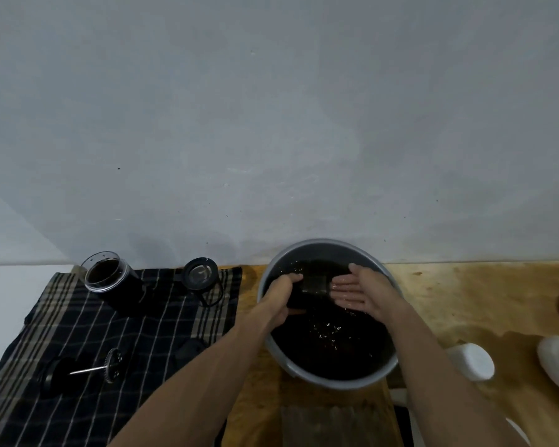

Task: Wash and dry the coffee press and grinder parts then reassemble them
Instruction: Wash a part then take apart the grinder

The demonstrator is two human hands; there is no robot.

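Both hands in one grey basin (304, 371), center-right. Left hand (283, 293) grips one dark part (309, 291), long axis roughly left-right; right hand (357, 290) flat, fingers straight, beside it. On checked cloth (78, 333), lower left: two jars, one plunger (94, 369), rod pointing right.

We are looking down at a wooden tabletop (465, 295) meeting a pale wall. A dark plaid cloth (78, 343) is lying across its left side, a grey basin (329, 380) is sitting mid-table, and a white lidded container (475, 361) is resting just right of the basin.
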